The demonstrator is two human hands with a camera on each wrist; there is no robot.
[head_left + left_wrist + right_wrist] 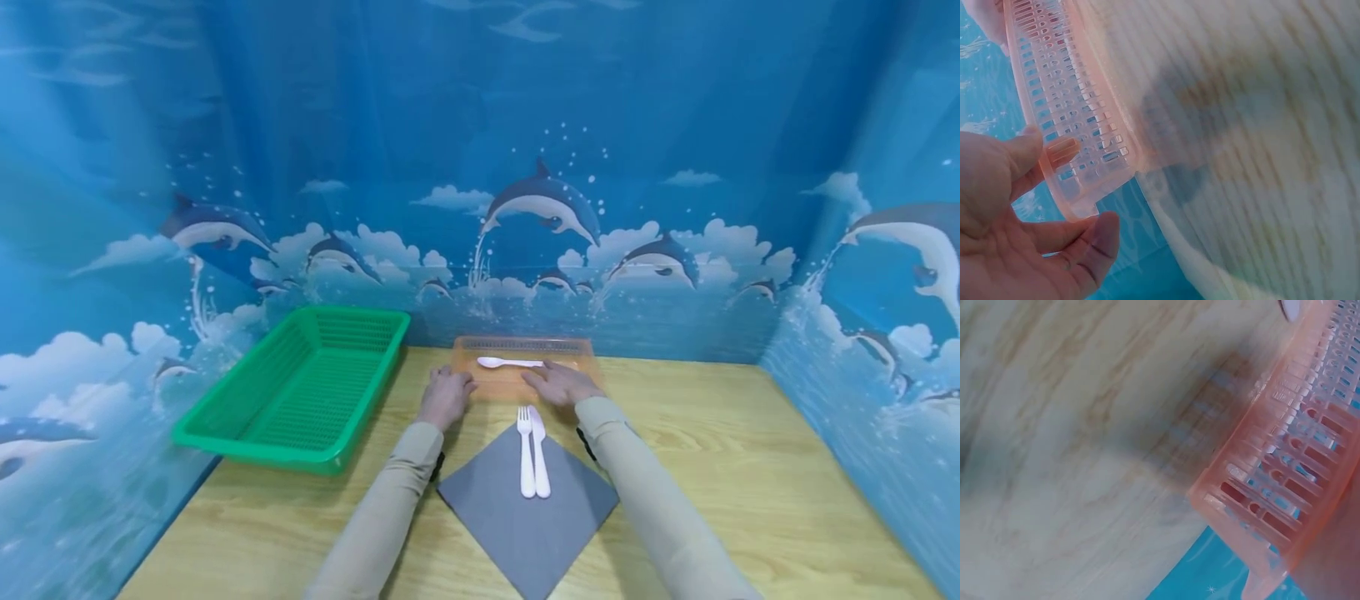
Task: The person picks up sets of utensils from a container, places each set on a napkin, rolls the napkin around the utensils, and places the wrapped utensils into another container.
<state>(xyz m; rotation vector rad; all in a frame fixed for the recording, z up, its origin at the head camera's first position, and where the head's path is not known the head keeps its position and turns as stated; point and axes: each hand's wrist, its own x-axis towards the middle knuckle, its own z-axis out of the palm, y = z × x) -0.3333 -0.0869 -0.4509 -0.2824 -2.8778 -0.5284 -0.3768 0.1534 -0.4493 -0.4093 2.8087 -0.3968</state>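
Observation:
A see-through orange basket stands at the back of the table. At its left end, my left hand pinches the rim, its thumb on the near side and a finger showing through the slotted wall. Inside lies a white spoon, bowl to the left. My right hand reaches over the basket's front on the right, fingertips at the end of the spoon's handle; I cannot tell whether they grip it. A white fork and a white knife lie side by side on a grey napkin between my forearms.
A large green basket stands on the left, overhanging the wood-grain table at its left edge. Blue dolphin-print sheets hang behind the table and along both sides, close behind the orange basket.

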